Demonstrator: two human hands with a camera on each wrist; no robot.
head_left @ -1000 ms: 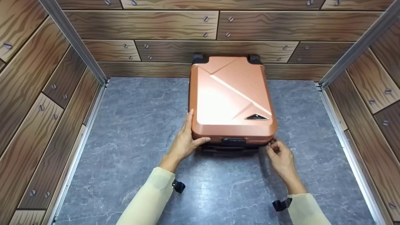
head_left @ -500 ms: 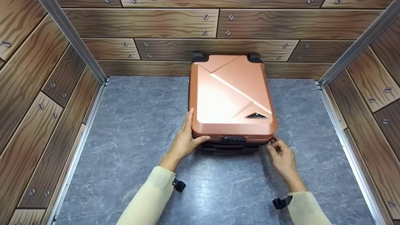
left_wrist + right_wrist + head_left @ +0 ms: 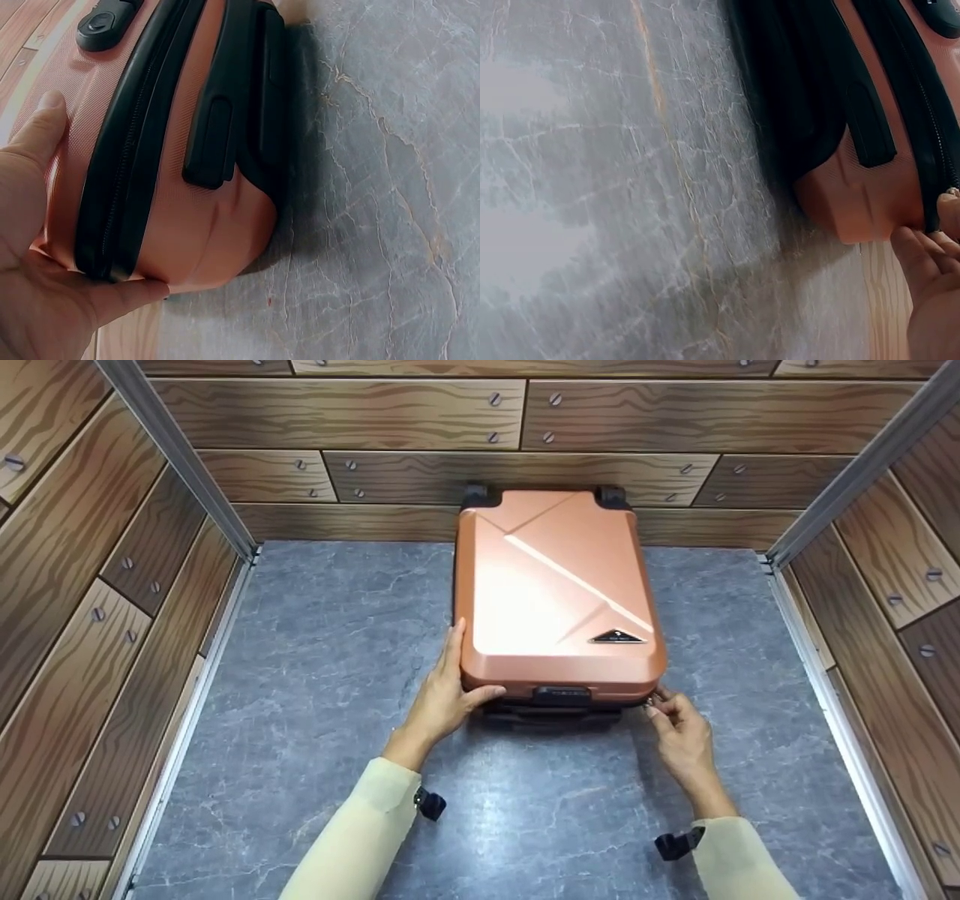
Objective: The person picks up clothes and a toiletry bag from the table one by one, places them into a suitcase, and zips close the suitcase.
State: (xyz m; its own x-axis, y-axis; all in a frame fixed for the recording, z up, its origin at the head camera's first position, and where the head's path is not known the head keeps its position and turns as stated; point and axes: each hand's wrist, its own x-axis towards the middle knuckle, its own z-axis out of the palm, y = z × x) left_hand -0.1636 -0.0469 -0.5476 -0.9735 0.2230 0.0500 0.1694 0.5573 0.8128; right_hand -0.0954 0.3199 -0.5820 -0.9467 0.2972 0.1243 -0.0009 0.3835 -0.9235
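A rose-gold hard-shell suitcase (image 3: 559, 585) lies flat on the grey marbled floor, its wheels toward the back wall. My left hand (image 3: 437, 701) rests on its near left corner, fingers straight along the side and thumb on the near end. In the left wrist view, a black zipper band (image 3: 127, 150) runs between thumb and fingers. At the near right corner, my right hand (image 3: 685, 739) pinches a small metal zipper pull (image 3: 952, 192) between thumb and curled fingers. The pull is mostly hidden by the thumb.
Wood-patterned walls (image 3: 420, 416) enclose the floor (image 3: 345, 607) at the back and both sides, with metal rails (image 3: 832, 712) along the edges. A black carry handle (image 3: 562, 695) sits on the suitcase's near end, above black fittings (image 3: 210, 142).
My right hand has shifted slightly to the right around the suitcase's near right corner. My left hand and the suitcase have stayed in place.
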